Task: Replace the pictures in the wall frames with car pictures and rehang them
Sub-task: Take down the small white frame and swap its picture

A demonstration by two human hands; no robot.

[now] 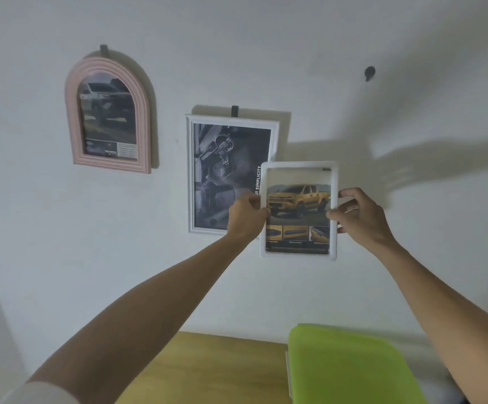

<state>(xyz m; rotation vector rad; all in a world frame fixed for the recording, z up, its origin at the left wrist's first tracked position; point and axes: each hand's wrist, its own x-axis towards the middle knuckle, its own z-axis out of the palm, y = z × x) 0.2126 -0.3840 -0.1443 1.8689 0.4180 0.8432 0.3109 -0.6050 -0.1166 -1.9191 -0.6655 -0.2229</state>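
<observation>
You had the small white frame point(299, 210) with the yellow truck picture pinched by its sides, left hand point(245, 214) and right hand point(359, 216). You held it up near the wall, overlapping the lower right of the hung white frame point(231, 173), below the bare hook point(370, 72).

White frame point(299, 165) between my fingers: yellow pickup picture point(298, 201). Left of them, white frame point(191, 170) with dark grey car-interior print, white lettering. Farther left, pink arched frame point(71, 112), grey car photo. Below: tan wood surface point(222, 365), lime-green lid point(350, 365).
</observation>
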